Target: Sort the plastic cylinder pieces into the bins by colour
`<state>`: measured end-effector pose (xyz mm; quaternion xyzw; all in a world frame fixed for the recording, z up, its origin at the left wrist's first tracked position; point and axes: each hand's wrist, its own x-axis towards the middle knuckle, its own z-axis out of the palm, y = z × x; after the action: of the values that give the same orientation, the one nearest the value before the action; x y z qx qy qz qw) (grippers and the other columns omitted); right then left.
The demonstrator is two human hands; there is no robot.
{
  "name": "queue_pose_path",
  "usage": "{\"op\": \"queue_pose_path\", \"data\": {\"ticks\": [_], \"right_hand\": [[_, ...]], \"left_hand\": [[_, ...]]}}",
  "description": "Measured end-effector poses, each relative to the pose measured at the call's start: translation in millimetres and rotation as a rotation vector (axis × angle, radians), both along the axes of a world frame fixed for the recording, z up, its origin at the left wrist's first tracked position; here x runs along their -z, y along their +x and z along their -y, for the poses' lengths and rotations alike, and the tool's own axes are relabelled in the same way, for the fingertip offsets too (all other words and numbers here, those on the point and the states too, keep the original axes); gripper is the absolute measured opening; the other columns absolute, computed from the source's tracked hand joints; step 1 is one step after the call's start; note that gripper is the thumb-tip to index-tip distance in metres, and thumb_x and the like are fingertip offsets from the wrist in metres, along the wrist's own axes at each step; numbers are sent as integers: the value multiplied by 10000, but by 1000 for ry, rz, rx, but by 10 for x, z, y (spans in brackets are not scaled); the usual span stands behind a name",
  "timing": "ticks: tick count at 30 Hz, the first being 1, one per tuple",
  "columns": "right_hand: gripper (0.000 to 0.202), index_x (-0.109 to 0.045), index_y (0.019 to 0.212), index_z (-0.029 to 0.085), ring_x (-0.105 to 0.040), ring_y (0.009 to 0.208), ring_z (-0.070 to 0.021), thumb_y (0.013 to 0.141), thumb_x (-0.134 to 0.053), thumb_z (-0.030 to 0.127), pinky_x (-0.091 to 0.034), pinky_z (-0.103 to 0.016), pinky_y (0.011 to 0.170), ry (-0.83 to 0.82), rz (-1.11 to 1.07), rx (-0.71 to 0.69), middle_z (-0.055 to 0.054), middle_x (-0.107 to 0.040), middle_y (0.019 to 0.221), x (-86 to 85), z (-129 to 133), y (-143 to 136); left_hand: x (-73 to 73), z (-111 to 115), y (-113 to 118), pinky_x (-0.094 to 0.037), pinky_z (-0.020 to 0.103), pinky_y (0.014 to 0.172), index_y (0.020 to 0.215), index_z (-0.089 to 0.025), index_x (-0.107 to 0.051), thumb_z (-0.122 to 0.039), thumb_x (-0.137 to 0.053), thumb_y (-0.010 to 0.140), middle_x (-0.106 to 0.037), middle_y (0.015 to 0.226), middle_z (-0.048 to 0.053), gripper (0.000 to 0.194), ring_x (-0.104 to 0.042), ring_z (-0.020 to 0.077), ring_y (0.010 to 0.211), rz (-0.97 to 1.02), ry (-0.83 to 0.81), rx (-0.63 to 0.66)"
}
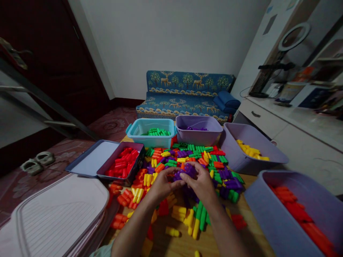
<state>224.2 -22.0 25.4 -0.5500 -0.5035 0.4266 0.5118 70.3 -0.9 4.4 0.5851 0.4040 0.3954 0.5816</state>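
Observation:
My left hand (164,182) and my right hand (200,181) meet over the middle of the table, both closed on a small cluster of purple bullet-shaped plastic building blocks (189,170). Fingers hide part of the cluster, so whether its pieces are joined cannot be told. Beneath and around both hands spreads a mixed pile of such blocks in orange, yellow, green, red and purple. Close to my right wrist lie green blocks (199,212) and yellow blocks (196,228). A single yellow block (172,231) rests on the wooden table between my forearms.
Along the back stand a turquoise bin (134,136) with green blocks and a purple bin (199,135) with purple ones. On the right, one bin (235,157) holds yellow blocks, another (257,200) orange-red. An open case (131,175) of red blocks sits left, near a pink lid (61,210).

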Motion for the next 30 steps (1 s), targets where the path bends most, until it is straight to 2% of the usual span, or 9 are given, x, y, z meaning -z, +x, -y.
{"op": "queue_pose_path", "data": {"ticks": [2, 5, 11, 17, 21, 25, 28, 30], "right_hand": [[382, -607, 949, 184, -518, 476, -117, 663, -735, 401, -421, -237, 443, -52, -73, 1, 24, -609, 651, 8, -12, 31], [385, -586, 927, 176, -483, 423, -99, 680, -730, 433, -402, -219, 416, -80, -177, 7, 50, -555, 547, 26, -27, 56], [422, -571, 910, 170, -568, 480, -112, 656, -740, 461, -528, -260, 484, -118, -307, 24, 22, -618, 660, 22, -30, 20], [333, -543, 821, 185, -577, 499, -111, 676, -720, 427, -541, -252, 494, -127, -400, 12, 44, -585, 623, -37, -11, 28], [337, -553, 833, 188, -586, 495, -121, 672, -710, 439, -513, -245, 486, -162, -328, 15, 31, -613, 638, -11, -12, 42], [308, -565, 835, 187, -490, 415, -99, 706, -680, 441, -376, -202, 413, -128, -140, -14, 63, -530, 493, 48, -28, 40], [275, -568, 823, 183, -444, 404, -93, 712, -676, 410, -331, -207, 414, -85, -35, 0, 76, -485, 468, 59, -37, 50], [256, -570, 810, 184, -444, 415, -95, 711, -674, 396, -331, -213, 421, -71, 13, 30, 71, -492, 489, 56, -45, 70]], "left_hand": [[-22, 19, 15, -491, 248, 673, 1071, -135, -639, -369, -791, 639, -668, 919, 68, 513, -611, 157, 760, 10, -17, 22], [-70, 29, 29, -470, 231, 615, 1018, -127, -665, -422, -763, 668, -661, 885, 64, 468, -588, 136, 697, 22, -28, 1], [-107, 17, 28, -425, 209, 548, 968, -124, -657, -478, -735, 682, -635, 816, 31, 462, -530, 89, 584, 76, -100, -32], [12, -9, 15, -471, 249, 688, 986, -143, -622, -402, -776, 656, -660, 924, 60, 447, -612, 160, 778, 71, -8, 0], [46, -21, 5, -485, 290, 757, 1000, -141, -629, -375, -737, 700, -669, 927, 69, 396, -625, 187, 831, 8, 53, -1], [63, -10, 26, -497, 283, 706, 1101, -141, -615, -350, -701, 720, -670, 1023, 93, 444, -636, 189, 815, -78, 94, -45], [-8, -6, -25, -484, 268, 637, 1160, -146, -604, -321, -659, 752, -670, 1044, 97, 448, -627, 165, 716, -278, 192, -90], [-118, -24, -138, -485, 284, 669, 1140, -166, -630, -284, -600, 795, -667, 1068, 93, 366, -626, 165, 715, -491, 322, -152]]}}
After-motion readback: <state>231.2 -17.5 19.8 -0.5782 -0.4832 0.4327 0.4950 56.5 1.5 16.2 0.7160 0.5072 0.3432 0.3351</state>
